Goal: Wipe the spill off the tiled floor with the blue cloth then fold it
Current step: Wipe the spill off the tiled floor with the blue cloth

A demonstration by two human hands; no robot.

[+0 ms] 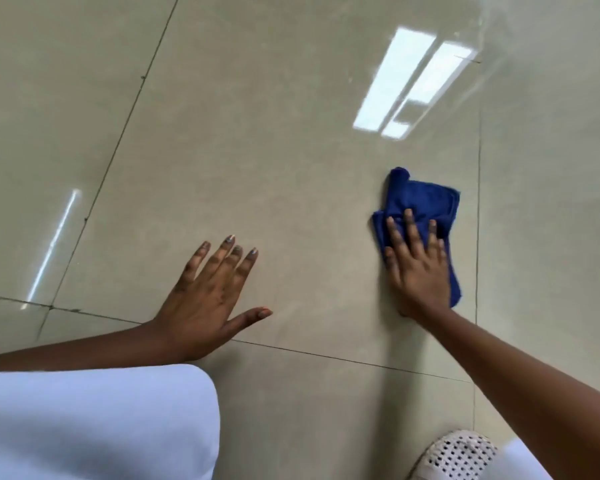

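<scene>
Fingers of the right hand lay straight and a little spread on top of the blue cloth, pressing it flat to the floor. They did not curl round it. The left hand was flat on the floor too, fingers wide, holding nothing, well apart from the cloth. It looked like it was propping the person up.

The cloth was bunched and partly folded over itself. It sat on the big tile in the middle, close to the dark line on that tile's right edge.

The step looked like the wiping one. I could not see a puddle or a wet mark for sure, because the shiny floor showed bright patches of light that could hide one. To wipe well, the palm should push down evenly and slide the cloth in long, slow strokes that overlap. A flatter cloth would soak up more than a lumpy one. It would help to go right up to the dark line, where wet can hide. The folding was not done yet.

A white knee showed at the near left, and a white shoe with little holes at the near right.

No words, names or labels could be read anywhere.
</scene>
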